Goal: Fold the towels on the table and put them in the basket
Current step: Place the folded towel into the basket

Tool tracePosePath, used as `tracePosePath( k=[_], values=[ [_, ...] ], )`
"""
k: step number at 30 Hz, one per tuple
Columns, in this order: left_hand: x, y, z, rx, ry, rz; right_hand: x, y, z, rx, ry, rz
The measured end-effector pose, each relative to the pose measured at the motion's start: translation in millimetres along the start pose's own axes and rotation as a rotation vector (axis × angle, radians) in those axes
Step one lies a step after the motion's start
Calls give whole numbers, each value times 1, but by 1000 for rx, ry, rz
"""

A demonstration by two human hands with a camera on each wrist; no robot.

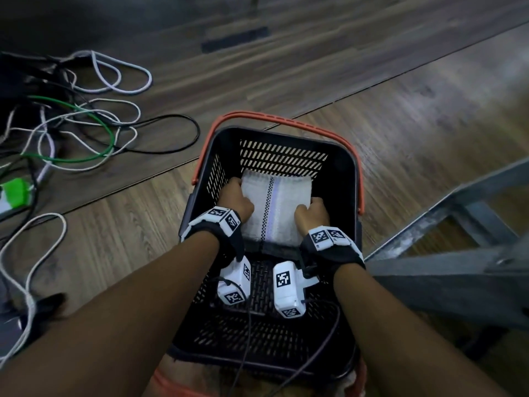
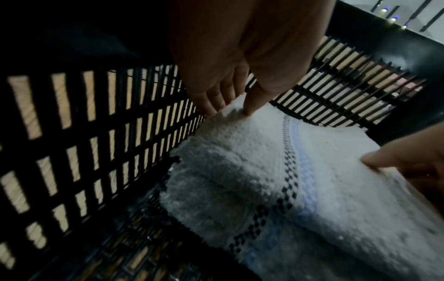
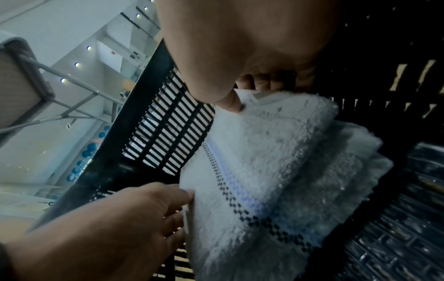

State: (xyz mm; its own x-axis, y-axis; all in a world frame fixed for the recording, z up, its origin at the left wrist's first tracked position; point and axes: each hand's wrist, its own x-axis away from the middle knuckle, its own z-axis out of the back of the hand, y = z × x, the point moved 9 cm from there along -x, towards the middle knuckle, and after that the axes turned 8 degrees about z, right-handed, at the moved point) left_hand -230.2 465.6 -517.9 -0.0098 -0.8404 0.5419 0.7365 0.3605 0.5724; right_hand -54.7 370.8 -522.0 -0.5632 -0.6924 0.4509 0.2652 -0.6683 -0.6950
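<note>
A folded white towel with a black checkered and blue stripe sits low inside the black slatted basket, toward its far wall. My left hand pinches the towel's left edge, thumb on top and fingers underneath. My right hand pinches the right edge the same way. The towel shows several stacked layers. The left wrist view shows the basket wall close beside my left hand. Whether the towel's underside touches the basket floor is hidden.
The basket has orange handles folded outward and stands on a wooden floor. A tangle of cables and a green object lie to the left. A grey metal frame stands at the right.
</note>
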Motion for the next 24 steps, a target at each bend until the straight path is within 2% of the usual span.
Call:
tracePosePath(
  k=[3,5,7,9,11,14,19,22,24],
  values=[
    [2,0,0,58,57,-32,0,0,1,47,10,26],
    [3,-2,2,74,108,-54,3,-5,0,103,40,94],
    [8,1,1,23,186,-158,11,-20,4,283,126,273],
    [12,11,-8,-130,245,-312,15,-37,1,503,200,499],
    [11,11,-29,-346,223,-392,11,-34,-17,669,156,587],
    [-3,-3,-50,-468,199,-410,1,-9,-42,734,125,549],
    [-11,-9,-54,-430,243,-462,-1,0,-49,636,309,604],
    [-4,-5,-53,-511,190,-403,-1,-3,-48,669,242,573],
    [2,0,-52,-659,107,-349,1,-3,-47,729,115,532]
  ],
)
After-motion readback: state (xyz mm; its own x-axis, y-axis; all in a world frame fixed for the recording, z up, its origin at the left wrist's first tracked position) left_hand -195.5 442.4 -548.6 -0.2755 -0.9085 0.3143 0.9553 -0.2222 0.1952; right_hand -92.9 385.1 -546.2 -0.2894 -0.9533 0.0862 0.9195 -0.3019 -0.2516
